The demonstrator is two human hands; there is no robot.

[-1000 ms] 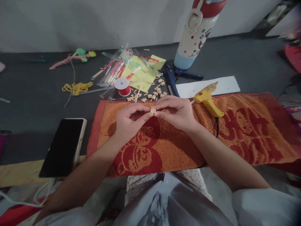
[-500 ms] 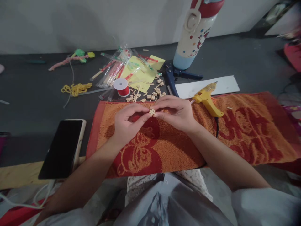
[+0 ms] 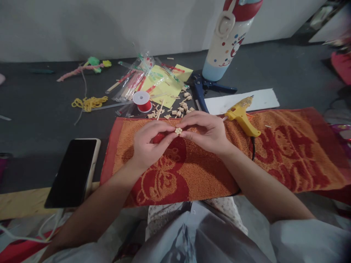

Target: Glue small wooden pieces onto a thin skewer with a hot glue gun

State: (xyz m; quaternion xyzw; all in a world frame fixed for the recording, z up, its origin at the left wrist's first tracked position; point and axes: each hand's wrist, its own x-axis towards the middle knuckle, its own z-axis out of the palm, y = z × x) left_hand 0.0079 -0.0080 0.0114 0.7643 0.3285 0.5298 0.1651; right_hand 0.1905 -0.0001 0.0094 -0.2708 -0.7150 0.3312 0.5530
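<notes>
Both hands meet over an orange and red towel (image 3: 287, 153). My left hand (image 3: 149, 144) and my right hand (image 3: 205, 129) pinch the same small bundle of pale wooden pieces (image 3: 178, 130) between thumbs and fingertips, one from each side. The bundle looks like a little cluster of short sticks seen end-on. A yellow glue gun (image 3: 241, 115) lies on the towel just right of my right hand, its black cord running down toward me.
Loose cut wood bits (image 3: 178, 107), a red thread spool (image 3: 142, 100), plastic-wrapped sticks (image 3: 131, 82), yellow paper (image 3: 164, 87), blue pliers (image 3: 203, 89), a white strip (image 3: 241, 100) and a dotted bottle (image 3: 226, 40) lie beyond the towel. A dark phone (image 3: 72, 171) rests at left; yellow cord (image 3: 89, 102) farther back.
Almost nothing has moved. My fingers have shifted slightly around the wooden bundle, which stays pinched between both hands in the same place.
</notes>
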